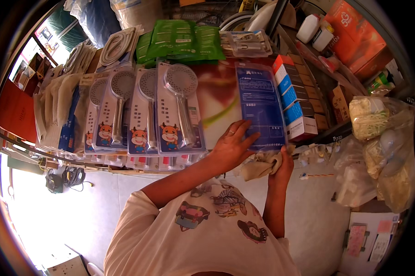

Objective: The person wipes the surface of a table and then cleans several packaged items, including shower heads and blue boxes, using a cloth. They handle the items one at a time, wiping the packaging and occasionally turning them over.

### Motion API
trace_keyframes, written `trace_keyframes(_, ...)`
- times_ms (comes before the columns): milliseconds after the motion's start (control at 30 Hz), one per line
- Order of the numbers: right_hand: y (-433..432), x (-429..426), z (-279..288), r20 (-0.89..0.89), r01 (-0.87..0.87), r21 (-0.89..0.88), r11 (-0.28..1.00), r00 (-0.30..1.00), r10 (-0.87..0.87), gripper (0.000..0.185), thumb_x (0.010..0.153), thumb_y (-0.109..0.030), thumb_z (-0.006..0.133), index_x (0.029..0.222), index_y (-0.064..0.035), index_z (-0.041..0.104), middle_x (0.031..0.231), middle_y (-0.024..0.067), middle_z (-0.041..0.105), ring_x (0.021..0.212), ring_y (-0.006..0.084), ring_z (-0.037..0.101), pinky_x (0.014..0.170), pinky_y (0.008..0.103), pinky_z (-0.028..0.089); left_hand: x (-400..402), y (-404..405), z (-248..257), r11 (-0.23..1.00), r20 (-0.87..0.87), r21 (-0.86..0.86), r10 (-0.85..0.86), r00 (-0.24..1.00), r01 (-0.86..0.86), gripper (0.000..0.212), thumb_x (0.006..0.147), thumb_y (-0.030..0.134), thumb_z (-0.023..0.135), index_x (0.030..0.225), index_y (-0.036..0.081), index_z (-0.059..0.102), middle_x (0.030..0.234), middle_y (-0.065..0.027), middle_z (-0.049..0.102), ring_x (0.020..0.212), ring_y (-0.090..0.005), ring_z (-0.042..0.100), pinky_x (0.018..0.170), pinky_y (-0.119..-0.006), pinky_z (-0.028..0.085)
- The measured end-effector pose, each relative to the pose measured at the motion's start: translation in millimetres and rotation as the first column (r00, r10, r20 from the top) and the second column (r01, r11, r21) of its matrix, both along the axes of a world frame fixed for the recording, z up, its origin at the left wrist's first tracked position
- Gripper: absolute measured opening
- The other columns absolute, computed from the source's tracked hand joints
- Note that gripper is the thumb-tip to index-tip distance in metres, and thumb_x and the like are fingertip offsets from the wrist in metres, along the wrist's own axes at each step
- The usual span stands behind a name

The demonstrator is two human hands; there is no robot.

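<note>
A flat clear-plastic pack with a blue printed card (261, 93) lies face down or back side up before me, its panels bearing writing. My left hand (238, 138), with a ring on one finger, rests on the pack's lower left part with its fingers apart. At the pack's lower right corner, my right hand (286, 165) grips a crumpled beige cloth (261, 166); its fingertips touch the corner. To the left, several blister-packed handheld shower heads (181, 81) lie overlapping in a row, their cards printed with a cartoon cow.
Green plastic packets (173, 39) and a coiled hose pack (116, 48) sit behind. Small boxes (293, 96) line the right side. Beyond them are white bottles (308, 28) and a large orange box (356, 38). Plastic bags (383, 148) hang at right. Bagged goods (59, 103) stand at far left.
</note>
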State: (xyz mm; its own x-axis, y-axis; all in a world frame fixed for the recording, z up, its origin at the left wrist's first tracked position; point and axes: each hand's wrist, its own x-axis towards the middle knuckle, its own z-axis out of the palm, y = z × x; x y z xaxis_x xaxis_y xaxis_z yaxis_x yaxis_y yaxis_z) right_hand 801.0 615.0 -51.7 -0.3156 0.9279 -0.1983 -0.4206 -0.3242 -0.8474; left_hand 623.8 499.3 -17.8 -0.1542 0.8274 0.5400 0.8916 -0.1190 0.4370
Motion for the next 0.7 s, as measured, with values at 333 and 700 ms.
trace_keyframes(333,3,7,6,0.001,0.028,0.037,0.999,1.000,-0.028,0.039,0.096,-0.019,0.068,0.128,0.0000,0.056,0.117,0.0094,0.063,0.104,0.0202,0.064,0.088,0.0329,0.053,4,21,-6,1.000,0.002,-0.002,-0.013,1.000,0.013,0.055,0.077,0.026,0.081,0.127,0.008,0.066,0.141,-0.0241,0.045,0.136,-0.0398,0.041,0.106,-0.043,0.047)
trace_keyframes(700,-3,10,-2,0.018,-0.015,-0.007,1.000,1.000,0.015,0.039,0.096,-0.019,0.067,0.128,-0.0008,0.056,0.119,0.0092,0.062,0.106,0.0204,0.063,0.089,0.0326,0.052,3,14,7,0.999,0.009,0.036,-0.027,1.000,0.027,0.065,0.080,0.026,0.080,0.137,0.005,0.056,0.145,-0.0249,0.042,0.139,-0.0448,0.038,0.110,-0.049,0.043)
